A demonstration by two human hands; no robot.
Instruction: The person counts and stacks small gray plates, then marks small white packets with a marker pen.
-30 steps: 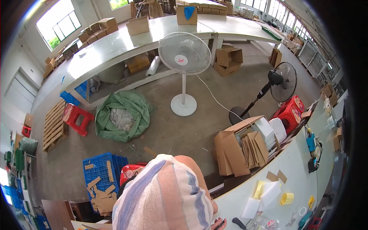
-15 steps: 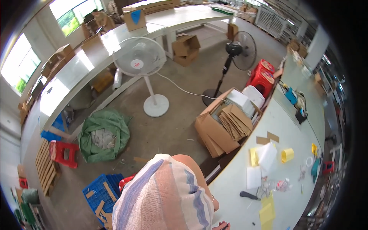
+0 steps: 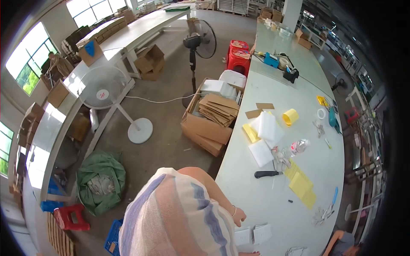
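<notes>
My left hand (image 3: 239,216), with a thin bracelet at the wrist, hangs over the table by two white square plates. Its fingers look loosely bent and apart, and nothing shows in them. One white plate (image 3: 262,234) lies just beyond the fingertips; the other white plate (image 3: 242,236) lies below the hand. Of my right hand (image 3: 250,254) only a sliver of fingers shows at the lower edge, so its grip is hidden. My striped sleeve and shoulder cover the lower middle of the view.
On the white table (image 3: 239,170) lie a black-handled knife (image 3: 267,174), yellow sheets (image 3: 301,185), white foam blocks (image 3: 261,153), a clear bottle (image 3: 299,147) and a yellow roll (image 3: 290,117). A carton of cardboard (image 3: 205,134) stands beside it. Another person (image 3: 341,243) is at lower right.
My view has swung to the right, bringing more of the tabletop and the white plates into sight. My left hand now shows over the table; the right hand has slid almost out of view.
</notes>
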